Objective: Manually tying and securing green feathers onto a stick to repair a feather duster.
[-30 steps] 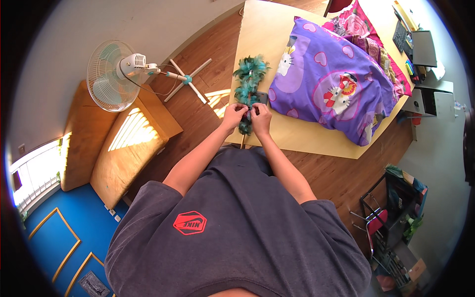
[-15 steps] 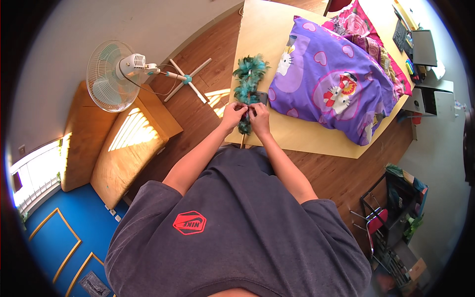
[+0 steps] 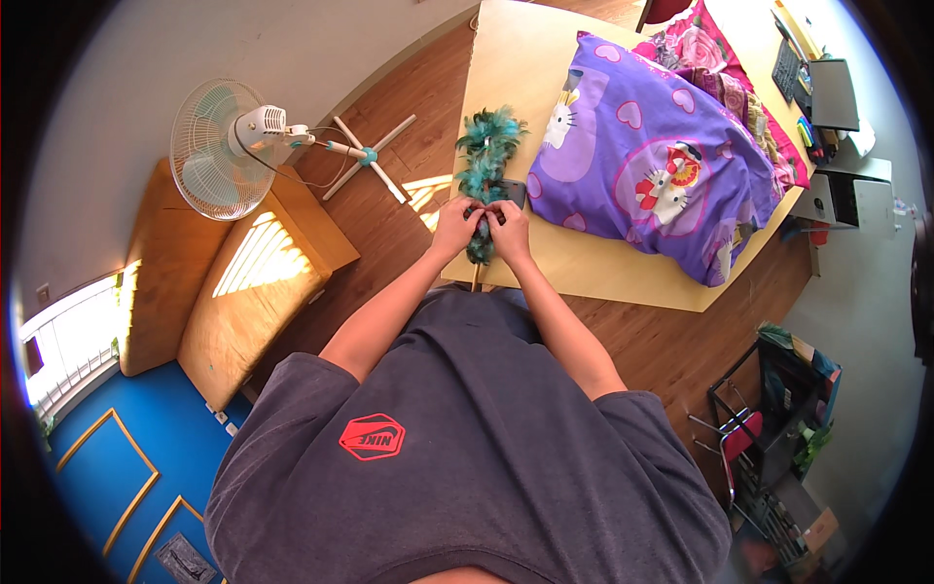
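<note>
A feather duster (image 3: 488, 165) with teal and dark feathers lies lengthwise on the pale yellow table, its thin stick handle (image 3: 476, 277) pointing toward me. My left hand (image 3: 455, 230) and my right hand (image 3: 508, 232) meet over its lower part. Both have their thumbs and fingers pinched together among the feathers, fingertips nearly touching. Anything small between the fingertips is too small to tell. Just past my right hand, a dark flat object (image 3: 514, 193), like a phone, rests beside the feathers.
Right of the duster, a purple pillow (image 3: 632, 165) with cartoon prints and hearts covers much of the table (image 3: 584, 263), with pink floral cloth (image 3: 696, 44) behind it. A white standing fan (image 3: 258, 131) is at the left. A red chair (image 3: 741, 435) stands at the right.
My fingertips have shifted slightly, with my right fingers curling closer to the left ones. The feather tips have moved a little; the duster stays in about the same place.
</note>
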Available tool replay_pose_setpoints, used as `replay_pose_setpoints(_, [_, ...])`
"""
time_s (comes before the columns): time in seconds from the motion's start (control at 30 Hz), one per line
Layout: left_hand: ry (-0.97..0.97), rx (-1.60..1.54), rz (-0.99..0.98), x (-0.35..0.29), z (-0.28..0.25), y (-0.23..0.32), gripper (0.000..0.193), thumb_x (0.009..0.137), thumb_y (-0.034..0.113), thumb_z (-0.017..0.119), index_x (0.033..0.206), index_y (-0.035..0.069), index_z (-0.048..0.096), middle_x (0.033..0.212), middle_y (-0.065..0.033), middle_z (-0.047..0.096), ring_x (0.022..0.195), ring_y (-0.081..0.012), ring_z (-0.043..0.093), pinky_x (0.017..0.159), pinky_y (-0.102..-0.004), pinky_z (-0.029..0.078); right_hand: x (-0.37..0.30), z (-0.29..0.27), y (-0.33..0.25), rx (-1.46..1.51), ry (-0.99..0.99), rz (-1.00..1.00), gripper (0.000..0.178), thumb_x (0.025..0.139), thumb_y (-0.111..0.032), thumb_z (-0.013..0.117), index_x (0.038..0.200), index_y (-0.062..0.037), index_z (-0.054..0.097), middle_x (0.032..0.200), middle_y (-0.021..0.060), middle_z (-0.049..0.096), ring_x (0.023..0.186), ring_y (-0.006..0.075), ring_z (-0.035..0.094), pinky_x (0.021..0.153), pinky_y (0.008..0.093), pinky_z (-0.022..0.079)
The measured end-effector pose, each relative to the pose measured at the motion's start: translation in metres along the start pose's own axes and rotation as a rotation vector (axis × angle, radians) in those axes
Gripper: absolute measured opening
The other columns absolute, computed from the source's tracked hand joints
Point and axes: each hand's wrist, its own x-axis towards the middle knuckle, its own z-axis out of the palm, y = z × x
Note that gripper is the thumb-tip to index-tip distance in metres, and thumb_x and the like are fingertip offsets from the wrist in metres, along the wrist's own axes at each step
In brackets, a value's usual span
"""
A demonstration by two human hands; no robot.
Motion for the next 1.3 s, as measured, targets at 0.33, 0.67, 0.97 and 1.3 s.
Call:
replay_pose_setpoints(0.33, [-0.014,-0.142,-0.210,-0.010,-0.006,-0.001,0.012,0.094,0.009,0.069,0.099,-0.002,0.068,0.082,-0.0094,0.073,0.075,-0.0145,0.069,0.070,-0.0308,0.056,-0.002,0.001,-0.001,0.022,-0.021,-0.021,0.015,0.083,0.001,0.071,0.096,0.0022,0.065,0.093,0.0139,0.063,0.076,0.0260,0.067,0.071,0.0366,0.056])
replay_pose_setpoints(0.67, [-0.018,-0.229,-0.290,-0.016,-0.010,0.008,0.010,0.094,0.008,0.067,0.098,-0.001,0.066,0.083,-0.0085,0.072,0.076,-0.0149,0.068,0.073,-0.0308,0.055,-0.001,0.006,-0.001,-0.009,-0.006,0.007,0.013,0.082,0.000,0.072,0.093,0.0018,0.065,0.092,0.0144,0.062,0.079,0.0284,0.065,0.074,0.0382,0.054])
replay_pose_setpoints(0.97, [0.001,-0.264,-0.287,-0.018,-0.008,-0.003,0.011,0.094,0.008,0.067,0.098,-0.001,0.065,0.083,-0.0079,0.071,0.077,-0.0138,0.068,0.073,-0.0296,0.055,-0.001,0.009,-0.002,-0.046,0.029,-0.031,0.006,0.084,-0.001,0.070,0.086,0.0009,0.064,0.087,0.0154,0.061,0.076,0.0305,0.063,0.071,0.0411,0.052])
replay_pose_setpoints(1.3, [0.051,-0.368,-0.459,-0.013,-0.002,-0.027,0.009,0.093,0.009,0.067,0.096,0.000,0.068,0.085,-0.0055,0.071,0.079,-0.0121,0.066,0.075,-0.0283,0.053,0.003,0.006,0.007,-0.068,0.105,0.037,0.007,0.085,-0.004,0.072,0.087,0.0002,0.067,0.080,0.0118,0.067,0.069,0.0207,0.066,0.067,0.0341,0.052])
